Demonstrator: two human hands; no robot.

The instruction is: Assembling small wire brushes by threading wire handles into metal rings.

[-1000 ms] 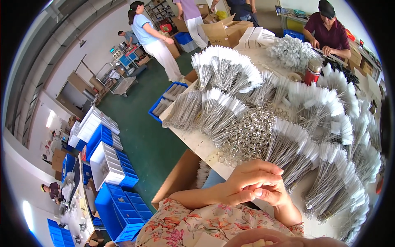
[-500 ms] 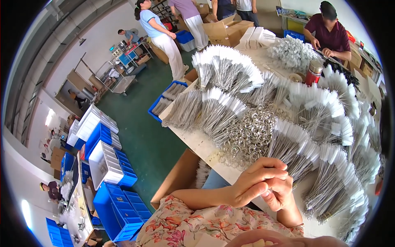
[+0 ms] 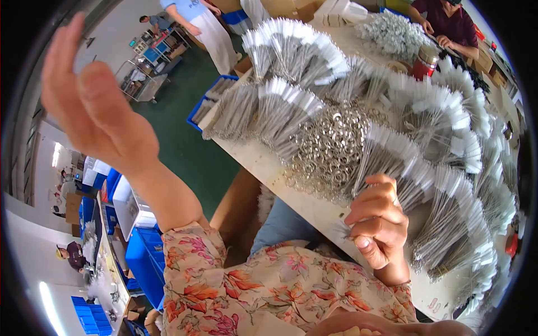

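My left hand [image 3: 103,106] is raised at the upper left, away from the table, its fingers stretched out and a little blurred. My right hand [image 3: 378,224] hovers at the table's near edge with the fingers curled in; a faint pale blur shows at its fingertips, too unclear to name. Just beyond that hand lies a heap of shiny metal rings [image 3: 330,148]. Bundles of wire-handled brushes with white bristles [image 3: 443,218] fan out to its right, and more white brushes [image 3: 294,50] stand in bunches at the far side.
A red jar with a metallic lid [image 3: 426,63] stands among the brushes, near a pile of grey-white bristly pieces [image 3: 392,36]. Across the table sits a person in dark red [image 3: 448,25]. Blue bins [image 3: 144,257] are stacked at left; a cardboard box [image 3: 238,204] stands below the table edge.
My hands, together before, have parted: the left swung up and far to the left, while the right stayed near the table edge. The view has tilted down somewhat.
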